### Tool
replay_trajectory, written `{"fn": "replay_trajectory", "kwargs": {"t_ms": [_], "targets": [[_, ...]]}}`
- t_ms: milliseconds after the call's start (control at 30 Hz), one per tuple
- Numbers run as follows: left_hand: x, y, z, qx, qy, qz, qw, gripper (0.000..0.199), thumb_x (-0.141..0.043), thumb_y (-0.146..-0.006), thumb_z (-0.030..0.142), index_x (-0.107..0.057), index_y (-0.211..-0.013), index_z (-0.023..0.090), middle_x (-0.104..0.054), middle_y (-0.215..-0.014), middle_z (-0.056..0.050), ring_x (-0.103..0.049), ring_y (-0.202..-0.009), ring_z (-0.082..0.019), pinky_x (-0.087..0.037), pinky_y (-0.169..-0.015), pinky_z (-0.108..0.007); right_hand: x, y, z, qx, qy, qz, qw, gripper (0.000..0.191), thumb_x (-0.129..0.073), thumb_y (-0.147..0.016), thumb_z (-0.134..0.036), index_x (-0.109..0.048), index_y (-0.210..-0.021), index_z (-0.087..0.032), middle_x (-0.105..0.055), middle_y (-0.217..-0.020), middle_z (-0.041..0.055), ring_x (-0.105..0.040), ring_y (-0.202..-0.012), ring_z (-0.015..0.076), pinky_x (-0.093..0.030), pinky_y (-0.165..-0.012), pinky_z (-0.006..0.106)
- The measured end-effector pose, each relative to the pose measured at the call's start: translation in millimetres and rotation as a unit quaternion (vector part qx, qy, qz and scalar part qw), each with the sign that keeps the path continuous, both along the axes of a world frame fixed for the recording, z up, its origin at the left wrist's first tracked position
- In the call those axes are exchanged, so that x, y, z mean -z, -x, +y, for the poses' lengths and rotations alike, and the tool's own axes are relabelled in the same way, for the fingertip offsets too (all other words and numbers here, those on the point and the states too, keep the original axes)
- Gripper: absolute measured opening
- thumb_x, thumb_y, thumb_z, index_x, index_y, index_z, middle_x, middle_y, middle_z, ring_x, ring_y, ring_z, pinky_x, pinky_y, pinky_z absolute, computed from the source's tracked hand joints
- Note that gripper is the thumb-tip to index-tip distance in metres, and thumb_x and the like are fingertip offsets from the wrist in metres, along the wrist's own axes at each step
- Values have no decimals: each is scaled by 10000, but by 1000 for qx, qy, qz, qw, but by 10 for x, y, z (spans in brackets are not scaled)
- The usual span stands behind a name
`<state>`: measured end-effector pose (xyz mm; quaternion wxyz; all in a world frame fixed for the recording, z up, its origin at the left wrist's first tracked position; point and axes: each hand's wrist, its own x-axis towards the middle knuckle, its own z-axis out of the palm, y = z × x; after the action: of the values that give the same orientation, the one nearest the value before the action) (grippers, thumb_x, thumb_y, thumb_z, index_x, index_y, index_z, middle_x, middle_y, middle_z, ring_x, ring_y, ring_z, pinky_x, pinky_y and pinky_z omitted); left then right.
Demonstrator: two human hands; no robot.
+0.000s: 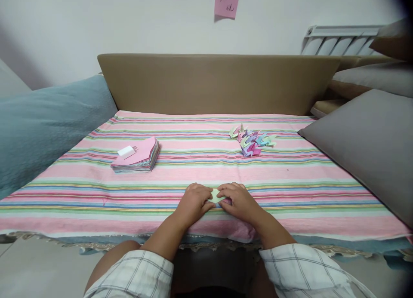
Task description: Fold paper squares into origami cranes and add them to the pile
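Observation:
A small pale green folded paper [215, 196] lies on the striped cloth near the front edge. My left hand [196, 202] grips its left end between thumb and fingers. On the right end, the thumb and fingers of my right hand [238, 200] are closed in the same way. Both hands rest low over the cloth, with only the middle of the paper showing between them.
Several folded paper cranes [250, 142] sit in a pile behind my right hand. A stack of coloured paper [138, 157] with a white plug adapter [126, 152] on top stands at the left. Grey cushions [364, 147] border the right, a blue cushion [54, 121] the left.

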<state>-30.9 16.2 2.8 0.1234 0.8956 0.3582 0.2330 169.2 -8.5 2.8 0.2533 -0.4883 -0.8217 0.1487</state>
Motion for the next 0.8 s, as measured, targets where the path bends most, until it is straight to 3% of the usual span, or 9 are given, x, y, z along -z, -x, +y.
{"fn": "replay_trajectory", "kwargs": {"t_ms": [200, 500, 800], "targets": [[-24, -24, -17, -3, 1, 5, 1000, 93, -642, -772, 267, -600, -740, 190, -700, -925, -50, -607, -937, -218, -414, -871, -387, 4, -30, 13, -6, 14, 5, 1000, 63, -597, -791, -251, -644, -830, -236, -633, -1090, 33, -540, -973, 205, -363, -841, 369], [-28, -48, -5, -24, 9, -12, 1000, 121, -557, -808, 234, -602, -705, 192, -704, -939, -53, -609, -935, -208, -427, -869, -382, 34, -7, 48, -1, 23, 22, 999, 103, -553, -815, -243, -644, -773, -223, -638, -1062, 42, -550, -951, 193, -370, -863, 366], [-5, -96, 7, -66, 35, -27, 997, 133, -556, -784, 220, -603, -661, 200, -703, -962, -20, -608, -900, -194, -426, -860, -378, 30, 94, 63, 67, 40, 30, 996, 177, -522, -822, -259, -621, -683, -210, -660, -1006, 30, -567, -912, 180, -378, -828, 342]]}}
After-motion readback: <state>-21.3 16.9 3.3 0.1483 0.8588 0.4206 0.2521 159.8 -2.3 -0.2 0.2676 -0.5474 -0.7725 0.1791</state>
